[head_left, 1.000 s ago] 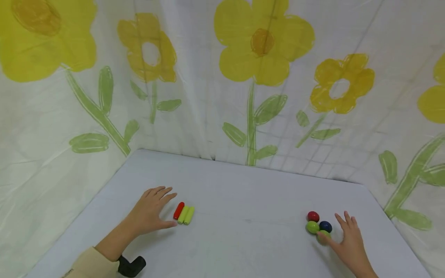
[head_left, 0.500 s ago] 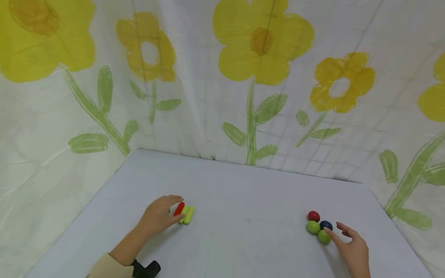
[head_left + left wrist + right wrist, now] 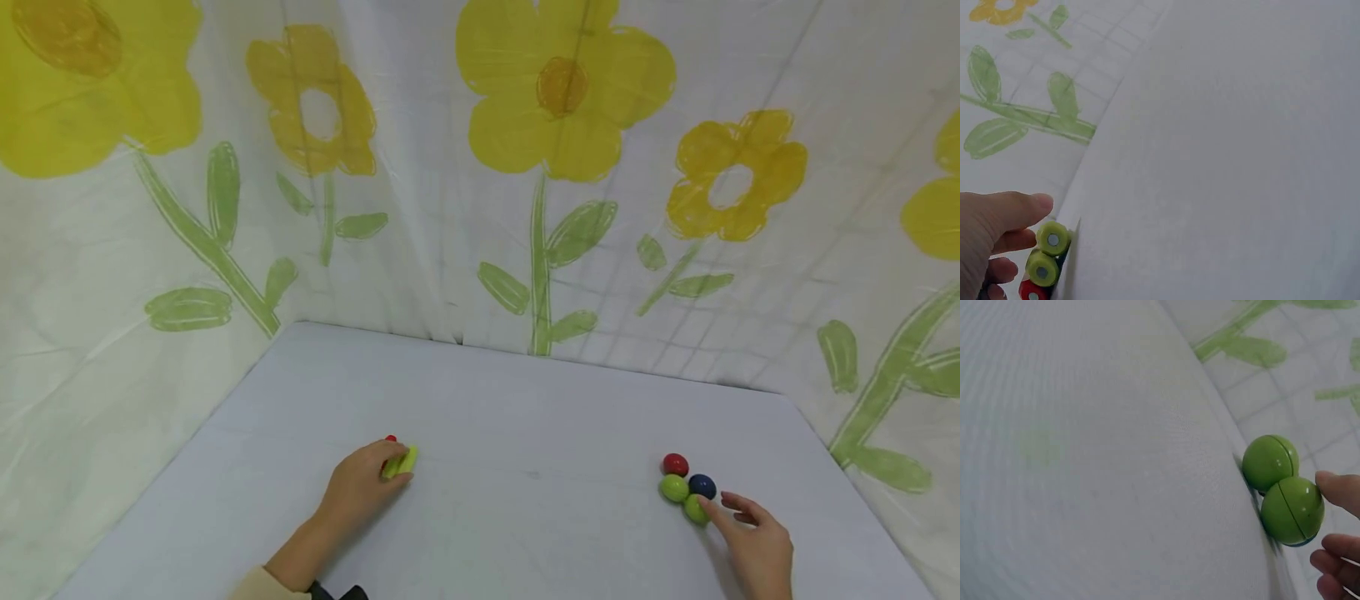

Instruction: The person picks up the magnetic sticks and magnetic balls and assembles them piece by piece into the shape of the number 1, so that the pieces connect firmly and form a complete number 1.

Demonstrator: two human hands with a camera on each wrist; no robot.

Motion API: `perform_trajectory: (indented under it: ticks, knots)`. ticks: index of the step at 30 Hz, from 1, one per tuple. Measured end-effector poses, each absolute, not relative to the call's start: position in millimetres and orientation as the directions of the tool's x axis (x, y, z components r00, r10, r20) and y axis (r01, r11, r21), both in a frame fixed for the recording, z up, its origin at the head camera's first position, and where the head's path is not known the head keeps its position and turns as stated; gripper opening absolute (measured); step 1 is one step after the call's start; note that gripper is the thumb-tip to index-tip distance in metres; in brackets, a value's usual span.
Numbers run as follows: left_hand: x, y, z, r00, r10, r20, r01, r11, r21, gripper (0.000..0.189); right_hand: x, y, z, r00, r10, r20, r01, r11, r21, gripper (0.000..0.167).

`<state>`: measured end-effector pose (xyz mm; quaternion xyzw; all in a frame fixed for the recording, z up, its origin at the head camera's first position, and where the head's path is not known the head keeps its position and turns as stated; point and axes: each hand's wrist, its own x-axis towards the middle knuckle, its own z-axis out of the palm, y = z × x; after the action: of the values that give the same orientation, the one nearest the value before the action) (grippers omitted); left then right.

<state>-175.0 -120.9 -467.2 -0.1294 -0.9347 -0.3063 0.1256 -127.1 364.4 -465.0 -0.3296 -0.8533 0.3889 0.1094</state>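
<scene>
My left hand (image 3: 363,487) reaches over a row of short round sticks: a red stick (image 3: 391,438) and two yellow-green sticks (image 3: 408,461), partly hidden by the fingers. In the left wrist view the thumb is above the nearest yellow-green stick (image 3: 1052,239), with a small gap, and grey discs mark the sticks' ends. My right hand (image 3: 757,546) is beside a cluster of small balls, its thumb tip right at the nearer green ball (image 3: 1292,510), fingers apart from it. Around that lie another green ball (image 3: 673,488), a dark blue ball (image 3: 702,486) and a red ball (image 3: 676,464).
Both groups lie on a white-covered table (image 3: 525,433), far apart, left and right. Behind it hangs a white curtain (image 3: 427,208) painted with yellow flowers. Something black (image 3: 352,592) sits near the left wrist at the bottom edge.
The left hand has moved right and over the sticks, its thumb and fingers coming closer together. The right hand's fingers have bent in a little beside the balls; sticks and balls stay in place.
</scene>
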Motion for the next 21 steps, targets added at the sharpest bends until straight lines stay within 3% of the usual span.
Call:
perform_trajectory:
  ticks: [14, 21]
  knots:
    - [-176, -109, -474, -0.920, 0.149, 0.362, 0.334, 0.782, 0.527, 0.021, -124, 367, -467, -0.778, 0.627, -0.045, 0.457, 0.515, -0.725, 0.073]
    - [-175, -110, -474, -0.922, 0.158, 0.352, 0.327, 0.806, 0.494, 0.021, -126, 366, -472, -0.786, 0.614, -0.071, 0.465, 0.511, -0.723, 0.078]
